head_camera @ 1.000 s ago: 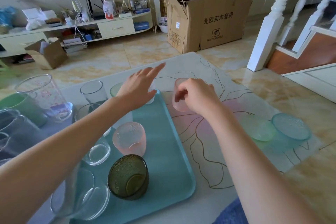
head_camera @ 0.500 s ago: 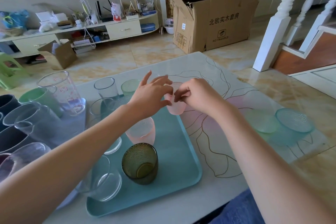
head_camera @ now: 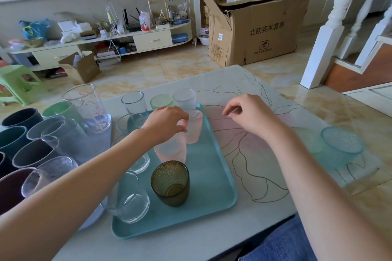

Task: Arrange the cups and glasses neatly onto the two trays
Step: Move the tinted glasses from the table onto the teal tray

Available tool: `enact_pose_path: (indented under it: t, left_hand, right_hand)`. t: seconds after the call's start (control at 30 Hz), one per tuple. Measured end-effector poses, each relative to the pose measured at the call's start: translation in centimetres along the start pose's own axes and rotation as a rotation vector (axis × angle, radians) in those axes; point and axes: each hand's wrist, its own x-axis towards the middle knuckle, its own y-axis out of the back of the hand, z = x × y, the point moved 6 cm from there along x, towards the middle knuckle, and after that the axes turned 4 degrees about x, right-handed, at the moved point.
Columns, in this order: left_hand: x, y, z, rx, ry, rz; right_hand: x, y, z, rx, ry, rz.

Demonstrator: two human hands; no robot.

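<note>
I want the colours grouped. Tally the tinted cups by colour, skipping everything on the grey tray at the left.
Pink cups: 2
Dark green cup: 1
Pale green cups: 2
Blue cup: 1
Total: 6

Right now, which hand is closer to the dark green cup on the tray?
Left. The left hand holds a pink cup on the teal tray, just beyond the dark green cup. The right hand hovers over the table, off the tray.
</note>
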Motion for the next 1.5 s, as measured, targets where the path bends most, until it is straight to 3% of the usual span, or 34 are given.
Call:
enact_pose_path:
  t: [0.33, 0.47, 0.6, 0.8, 1.0, 1.23, 1.5]
  left_hand:
    - [0.7, -0.7, 1.1, -0.045, 0.072, -0.071]
    - [0.4, 0.6, 2.6, -0.112, 0.075, 0.042]
    - [0.8, 1.8, 8.0, -0.175, -0.07, 0.098]
    - [1.4, 0.5, 19.8, -0.178, -0.463, 0.115]
    - [2.1, -3.1, 25.0, -0.134, -0.497, 0.024]
    - [0.8, -1.4, 21.2, -0.107, -0.387, 0.082]
    - [-3.0, 2.9, 8.0, -0.164, 0.015, 0.039]
  right_hand:
    - [-0.7, 1.0, 1.6, -0.032, -0.021, 0.001]
    - [-1.5, 2.3, 2.2, -0.047, -0.031, 0.01]
    - [-2.9, 6.1, 3.5, -0.066, -0.047, 0.101]
    - [-7.1, 11.2, 8.1, -0.186, -0.199, 0.225]
    - [-10.9, 12.5, 11.6, -0.284, -0.36, 0.165]
    - [-10.7, 10.3, 12.8, -0.243, -0.474, 0.001]
    - [-9.7, 8.9, 11.6, -0.261, -0.564, -0.036]
